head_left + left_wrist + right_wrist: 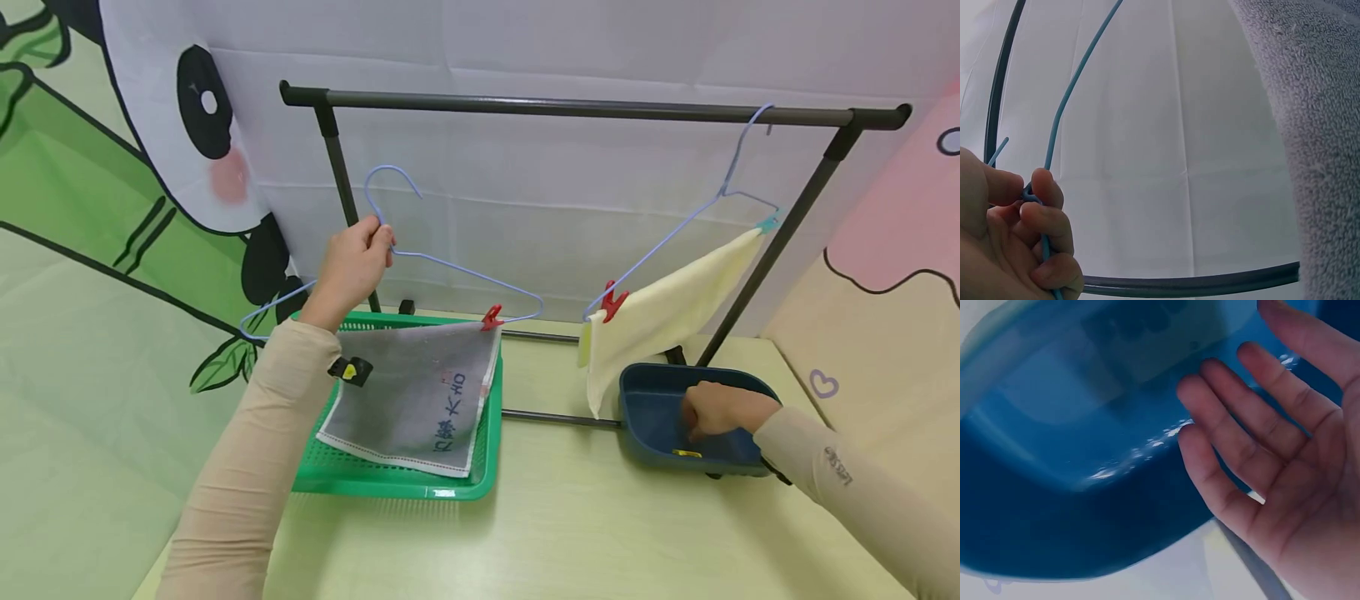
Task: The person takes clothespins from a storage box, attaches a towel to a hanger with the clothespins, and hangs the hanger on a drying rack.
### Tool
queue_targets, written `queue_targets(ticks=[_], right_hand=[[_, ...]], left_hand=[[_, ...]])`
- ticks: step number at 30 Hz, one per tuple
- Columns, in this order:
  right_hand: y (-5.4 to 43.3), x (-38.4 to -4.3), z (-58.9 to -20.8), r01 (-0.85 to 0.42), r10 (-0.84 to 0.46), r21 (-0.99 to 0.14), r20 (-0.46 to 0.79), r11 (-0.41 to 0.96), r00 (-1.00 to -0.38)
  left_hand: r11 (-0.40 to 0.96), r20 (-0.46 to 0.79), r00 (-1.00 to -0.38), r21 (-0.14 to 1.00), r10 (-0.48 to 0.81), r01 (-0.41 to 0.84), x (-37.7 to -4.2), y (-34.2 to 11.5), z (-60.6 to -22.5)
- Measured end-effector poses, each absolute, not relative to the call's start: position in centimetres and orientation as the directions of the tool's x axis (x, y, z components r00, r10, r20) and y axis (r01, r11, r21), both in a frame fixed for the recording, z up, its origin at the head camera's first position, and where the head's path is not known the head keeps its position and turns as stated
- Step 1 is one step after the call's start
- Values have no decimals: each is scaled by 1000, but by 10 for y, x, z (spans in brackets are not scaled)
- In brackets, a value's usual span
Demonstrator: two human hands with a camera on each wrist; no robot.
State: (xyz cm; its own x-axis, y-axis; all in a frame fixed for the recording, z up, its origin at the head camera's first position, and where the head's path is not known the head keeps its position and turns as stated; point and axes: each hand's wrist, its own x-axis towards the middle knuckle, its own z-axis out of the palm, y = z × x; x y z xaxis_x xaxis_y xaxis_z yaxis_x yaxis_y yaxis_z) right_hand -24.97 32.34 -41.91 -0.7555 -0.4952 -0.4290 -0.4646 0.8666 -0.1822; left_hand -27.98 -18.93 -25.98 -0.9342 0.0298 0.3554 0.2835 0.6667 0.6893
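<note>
My left hand (352, 267) grips a blue wire hanger (465, 268) at the neck just below its hook. From that hanger a grey towel (405, 392) with dark writing hangs over a green basket (489, 467). A red clothespin (491, 317) fastens the towel's right corner; my wrist hides the left corner. In the left wrist view, the fingers (1047, 219) curl round the wire. My right hand (727, 407) reaches into a dark blue basin (652, 375), near a small yellow clothespin (686, 453). The right wrist view shows its fingers (1229, 419) loosely extended, holding nothing.
A dark metal rack (540, 105) stands behind, its top bar running across. On the bar's right end hangs another blue hanger (667, 237) with a pale yellow towel (667, 317), held by a red clothespin (613, 301) and a teal clothespin (768, 223).
</note>
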Motion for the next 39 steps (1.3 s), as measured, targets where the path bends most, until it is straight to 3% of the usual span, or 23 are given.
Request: queue_targets(ticks=[7,20,27,39], right_hand=[[325,-250,-428,-431,-460,-178,-485,885,-744],[313,-249,-439,-521,-524,-144,-454,841,-721],[308,-250,-436,-487,-499,-160,-476,859,-724],[304,-251,-427,-403,-467,-247,-592,881,-657]], left_hand=[[669,348,-937,688,36,281,-281,-188,-260],[677,334,-942,683,46,275,-284,-184,-262],[660,332,-942,699,42,276,-283,-184,-261],[670,333,-942,690,41,273,-283,-188,-260]])
